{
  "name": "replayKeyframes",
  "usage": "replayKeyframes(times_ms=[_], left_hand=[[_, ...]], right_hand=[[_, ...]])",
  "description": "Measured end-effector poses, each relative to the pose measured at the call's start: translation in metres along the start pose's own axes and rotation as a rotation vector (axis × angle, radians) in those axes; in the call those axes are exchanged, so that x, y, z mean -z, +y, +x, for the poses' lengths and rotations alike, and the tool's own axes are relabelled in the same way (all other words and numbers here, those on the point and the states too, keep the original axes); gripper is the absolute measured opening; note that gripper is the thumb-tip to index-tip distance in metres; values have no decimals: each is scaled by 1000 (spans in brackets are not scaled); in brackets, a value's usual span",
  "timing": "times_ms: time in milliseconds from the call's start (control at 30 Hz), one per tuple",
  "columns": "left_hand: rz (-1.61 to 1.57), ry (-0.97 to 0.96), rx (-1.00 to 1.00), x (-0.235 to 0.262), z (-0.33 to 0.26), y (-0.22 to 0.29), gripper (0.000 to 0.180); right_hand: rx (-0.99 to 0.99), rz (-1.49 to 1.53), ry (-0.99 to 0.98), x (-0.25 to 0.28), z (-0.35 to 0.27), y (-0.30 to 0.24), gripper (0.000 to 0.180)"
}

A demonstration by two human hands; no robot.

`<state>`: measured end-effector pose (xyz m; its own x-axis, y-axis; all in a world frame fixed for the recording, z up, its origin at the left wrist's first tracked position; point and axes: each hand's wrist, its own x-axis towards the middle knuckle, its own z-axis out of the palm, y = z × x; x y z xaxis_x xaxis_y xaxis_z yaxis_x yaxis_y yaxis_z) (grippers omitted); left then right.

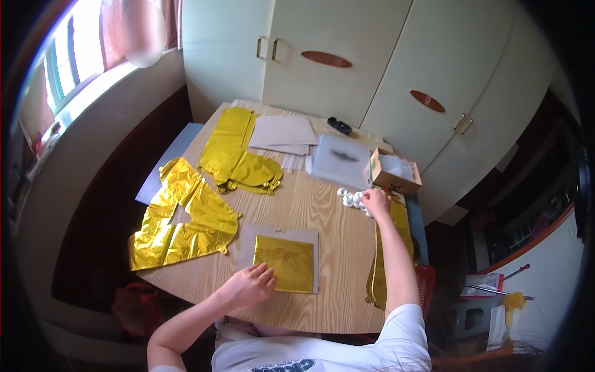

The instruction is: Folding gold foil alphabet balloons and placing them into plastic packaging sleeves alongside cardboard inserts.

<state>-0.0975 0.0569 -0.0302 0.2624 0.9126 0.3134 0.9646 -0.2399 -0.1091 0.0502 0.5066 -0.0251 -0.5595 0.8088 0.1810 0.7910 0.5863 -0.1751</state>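
Head view: note left hand [257, 284] at the lower left edge of a flat gold foil square [286, 266], fingers curled, fingertips touching. Cannot tell whether pinching the edge or merely resting on it. Find the square, dark print on its upper part, lying on a larger grey card [245, 239] near the front of the wooden table [304, 211].

Note right hand [375, 202] reaching to the right end of a cluster of small white round pieces [353, 199], fingers drawn narrow. Cannot tell whether holding a piece. Observe just behind it an open cardboard box [400, 183] with clear plastic inside, and beside it a long gold foil strip [403, 229] along the right edge.

Record at left a creased, spread gold foil shape [211, 232]; farther back, a gold foil stack [226, 136], grey sheets [285, 131], translucent plastic sheets [341, 170] and a black object [339, 126].
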Motion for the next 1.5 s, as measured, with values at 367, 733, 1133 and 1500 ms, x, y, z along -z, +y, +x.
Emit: replayKeyframes(times_ms=[367,733,1133,1500], left_hand=[[15,-92,-50,5,6,0,40],[-208,-133,29,26,-2,3,48],[-204,-80,86,45,-57,53,44],[-336,-107,169,59,-83,68,34]], right_hand=[[334,290,482,30,-59,-26,8],[663,746,-257,35,-263,-110,9],[796,678,-185,31,-326,-120,15],[820,659,-169,38,-357,-128,16]])
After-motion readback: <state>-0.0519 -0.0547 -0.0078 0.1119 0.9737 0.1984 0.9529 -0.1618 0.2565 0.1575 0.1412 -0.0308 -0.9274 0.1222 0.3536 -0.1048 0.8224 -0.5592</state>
